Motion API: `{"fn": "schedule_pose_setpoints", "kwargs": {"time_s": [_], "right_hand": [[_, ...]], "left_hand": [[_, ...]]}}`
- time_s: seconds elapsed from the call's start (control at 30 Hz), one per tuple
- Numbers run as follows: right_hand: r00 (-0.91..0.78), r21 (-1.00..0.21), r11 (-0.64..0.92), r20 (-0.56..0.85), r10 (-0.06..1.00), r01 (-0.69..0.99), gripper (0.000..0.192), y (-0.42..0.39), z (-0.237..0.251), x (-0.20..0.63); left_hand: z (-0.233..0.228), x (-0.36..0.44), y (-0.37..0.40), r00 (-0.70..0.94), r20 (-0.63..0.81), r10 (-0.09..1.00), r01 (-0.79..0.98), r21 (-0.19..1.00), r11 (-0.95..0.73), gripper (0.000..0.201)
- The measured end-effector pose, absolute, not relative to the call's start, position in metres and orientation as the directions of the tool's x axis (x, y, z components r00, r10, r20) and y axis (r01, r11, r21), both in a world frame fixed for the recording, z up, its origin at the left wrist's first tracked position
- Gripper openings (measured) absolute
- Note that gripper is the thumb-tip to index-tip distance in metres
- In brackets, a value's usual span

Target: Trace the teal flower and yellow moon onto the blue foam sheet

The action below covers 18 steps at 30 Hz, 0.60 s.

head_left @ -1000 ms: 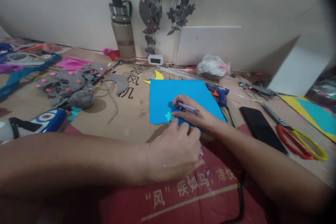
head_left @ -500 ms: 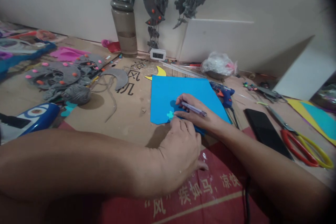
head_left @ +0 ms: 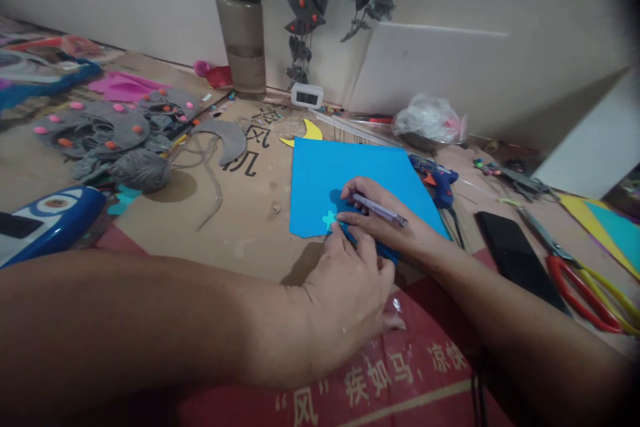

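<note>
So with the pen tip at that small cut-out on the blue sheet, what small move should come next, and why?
Probably drawing the pen around the small teal cut-out: the right hand has its tip at the edge, the left hand pins it flat on the blue sheet.
</note>
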State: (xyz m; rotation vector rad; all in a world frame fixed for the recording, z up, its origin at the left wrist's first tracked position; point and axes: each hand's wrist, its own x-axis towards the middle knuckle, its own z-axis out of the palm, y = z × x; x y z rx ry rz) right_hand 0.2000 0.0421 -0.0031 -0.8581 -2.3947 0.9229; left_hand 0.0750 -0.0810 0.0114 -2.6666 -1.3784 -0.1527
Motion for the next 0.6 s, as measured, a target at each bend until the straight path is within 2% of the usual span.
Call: {"fn": "schedule_pose_setpoints", "kwargs": {"time_s": [0.17, 0.37, 0.5, 0.6], "right_hand": [[-0.709, -0.705, 0.582, 0.159, 0.687, 0.405, 0.022, 0.042, -0.003, 0.200], [-0.712, -0.675, 0.585, 0.126, 0.691, 0.449, 0.027, 0.042, 0.003, 0.197], [-0.592, -0.708, 0.503, 0.148, 0.792, 0.495, 0.020, 0.039, 0.009, 0.190], [-0.491, -0.788, 0.438, 0.202, 0.847, 0.432, 0.016, 0.036, 0.010, 0.185]], "left_hand": [[0.012, 0.073, -0.081, 0.568, 0.173, 0.804, 0.823, -0.128, -0.554, 0.074], [0.008, 0.071, -0.082, 0.602, 0.228, 0.765, 0.798, -0.184, -0.573, 0.068], [0.005, 0.072, -0.080, 0.589, 0.280, 0.758, 0.806, -0.143, -0.574, 0.068], [0.003, 0.073, -0.080, 0.582, 0.294, 0.758, 0.810, -0.125, -0.573, 0.064]]}}
